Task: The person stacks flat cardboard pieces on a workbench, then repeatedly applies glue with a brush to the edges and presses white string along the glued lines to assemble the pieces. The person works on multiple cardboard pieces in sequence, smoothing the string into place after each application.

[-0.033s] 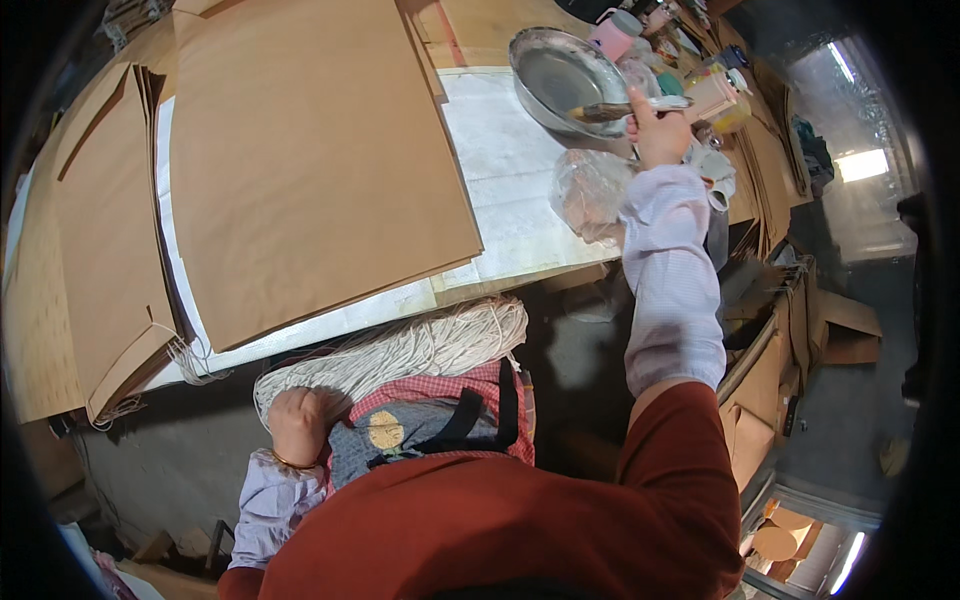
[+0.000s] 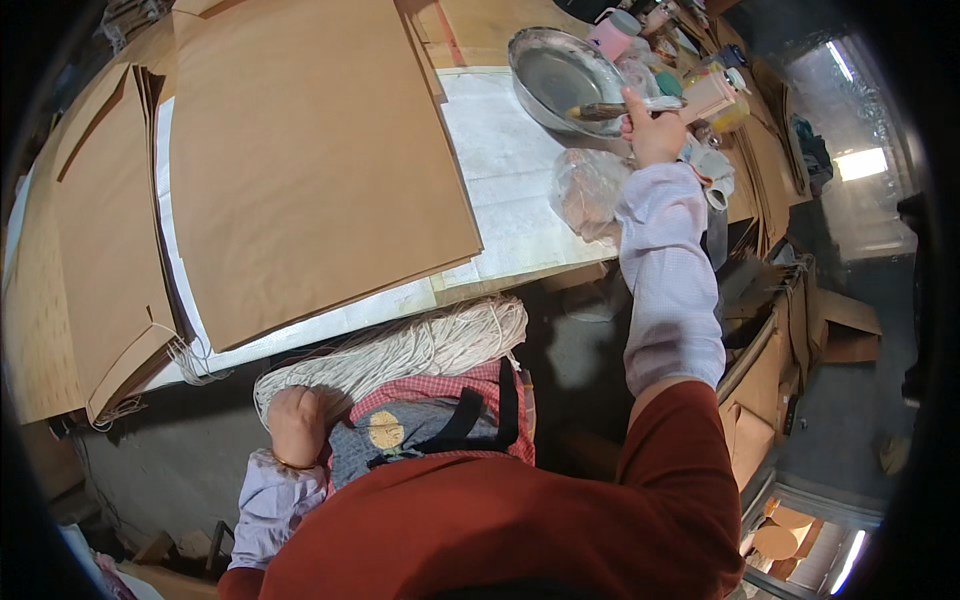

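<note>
My right hand is closed round a brush, its index finger laid along the handle. The brush lies level, its bristle end pointing left over the near rim of a round metal basin with greyish contents. A clear plastic bag rests just below that hand. In my lap, a thick bundle of white string stretches along the table edge. My left hand is curled at the bundle's left end; its fingertips are hidden, as is anything inside them.
A stack of large brown paper sheets covers a white sheet on the table. Further left lies another brown paper stack with strings at its corner. A pink-bodied jar and other containers crowd beyond the basin.
My right hand and the brush have shifted very slightly to the left. The left hand stays in place.
</note>
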A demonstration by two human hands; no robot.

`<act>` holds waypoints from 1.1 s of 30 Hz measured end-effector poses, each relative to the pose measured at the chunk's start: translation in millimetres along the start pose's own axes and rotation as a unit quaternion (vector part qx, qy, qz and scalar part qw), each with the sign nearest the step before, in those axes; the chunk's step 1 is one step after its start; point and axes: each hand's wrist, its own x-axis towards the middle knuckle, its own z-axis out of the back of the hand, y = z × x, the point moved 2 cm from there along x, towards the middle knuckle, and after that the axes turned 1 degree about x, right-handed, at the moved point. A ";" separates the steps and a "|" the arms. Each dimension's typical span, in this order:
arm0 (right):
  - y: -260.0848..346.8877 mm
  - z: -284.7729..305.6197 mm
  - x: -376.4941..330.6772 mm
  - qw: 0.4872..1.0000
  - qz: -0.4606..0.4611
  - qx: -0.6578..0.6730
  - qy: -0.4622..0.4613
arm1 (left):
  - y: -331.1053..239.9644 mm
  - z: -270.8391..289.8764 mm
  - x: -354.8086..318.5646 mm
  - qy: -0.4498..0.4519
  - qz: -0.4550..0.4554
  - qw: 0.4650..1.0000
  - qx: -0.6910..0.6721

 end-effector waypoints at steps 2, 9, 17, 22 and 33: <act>-3.8 -1.3 3.9 0.998 -0.018 -0.063 0.011 | -3.7 6.2 2.8 -0.015 -0.002 1.000 -0.010; 62.9 18.3 -29.7 0.996 0.060 -0.065 -0.035 | -9.8 17.7 -9.4 0.075 0.333 0.772 -0.536; 109.2 -93.8 -278.2 0.882 0.140 0.117 0.435 | 13.4 61.1 12.2 -0.106 0.017 0.987 0.119; 138.7 -144.5 -304.3 0.822 0.260 0.152 0.483 | 20.3 69.2 35.8 -0.100 0.029 0.982 0.158; 149.4 -163.7 -316.6 0.819 0.211 0.161 0.509 | 30.7 43.8 45.9 -0.053 0.070 0.985 0.148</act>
